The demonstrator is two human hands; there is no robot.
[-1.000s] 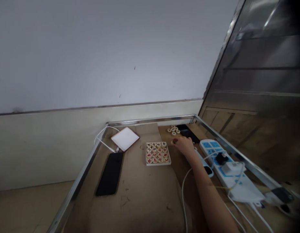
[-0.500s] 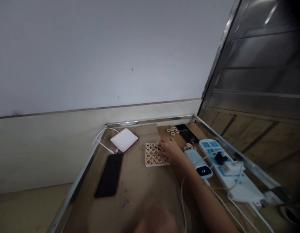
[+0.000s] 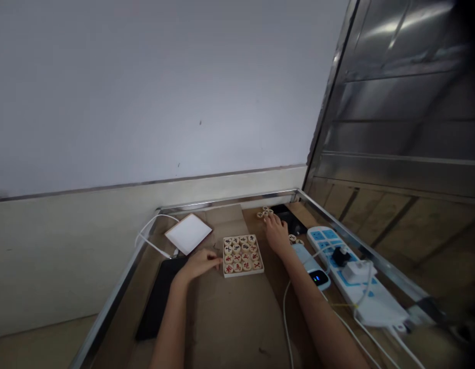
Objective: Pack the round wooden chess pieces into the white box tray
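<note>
Round wooden Chinese chess pieces (image 3: 236, 248) with red and black characters lie in rows inside a square, light-coloured box (image 3: 243, 274). My left hand (image 3: 199, 264) is at the box's left wall, its thumb and fingers drawn together; whether anything is pinched between them is hidden. Farther back and to the right, my right hand (image 3: 276, 233) reaches with fingers stretched out over a small group of loose chess pieces (image 3: 265, 209). Its fingertips are at the nearest pieces and partly cover them. More loose pieces (image 3: 292, 238) lie to the right of that wrist.
A dark phone (image 3: 155, 302) lies beneath my left forearm. Behind it sits a white square pad (image 3: 189, 233) with a cable. At right are another black phone (image 3: 293, 220), a pale blue device (image 3: 304, 259), a power strip (image 3: 330, 241) and cables. A metal rim (image 3: 230, 198) borders the cardboard-covered table.
My right hand has moved from the box back to the loose pieces. My left hand, blurred at the bottom before, has come up to the box's left side. The view has shifted slightly.
</note>
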